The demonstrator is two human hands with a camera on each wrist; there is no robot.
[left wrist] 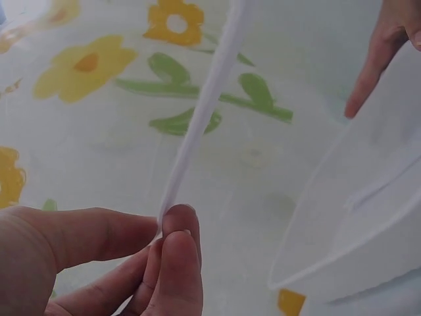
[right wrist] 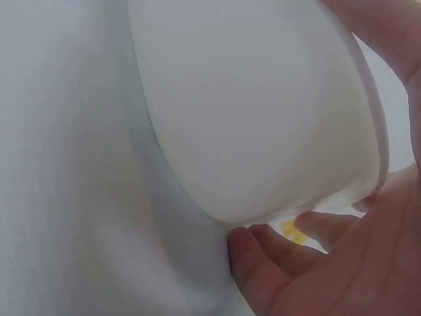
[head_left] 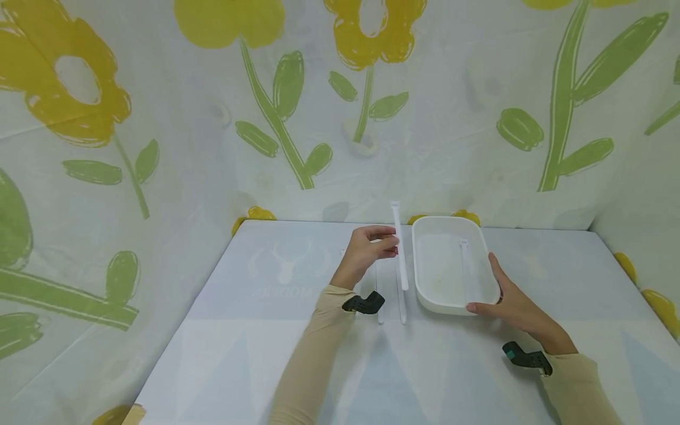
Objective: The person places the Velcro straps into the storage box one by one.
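Far left: flower-print cloth (head_left: 175, 147), continues behind the work. Then the surface (head_left: 228, 354), pale, with a faint deer-head print (head_left: 285, 265) toward its back left.

Next, left sleeve (head_left: 313, 348), beige, black wrist unit (head_left: 363, 303) at the cuff. Left hand (head_left: 368, 251): thumb and fingertips closed in a pinch on one white strip (head_left: 401, 254), no gap seen between pads and strip. Strip is long, thin, near upright in the head view with a slight lean, wider end up; it's above the surface, just left of the tray.

Below that hand, two loose strips lie on the surface: one left (head_left: 379, 310), one right (head_left: 402, 308), roughly parallel, a narrow gap between them. Their far ends are partly hidden by the hand.

Then the white tray (head_left: 438, 265): deep, rounded corners, open side toward the head camera. Can't tell if its base sits flat. One strip inside (head_left: 466, 265), right of the middle, running lengthwise.

Right hand (head_left: 515, 307): part-open, spread round the tray's near right corner, thumb at the near side, fingers on the right wall. Right sleeve (head_left: 576, 383) beige, second black unit (head_left: 526, 358) at its cuff.
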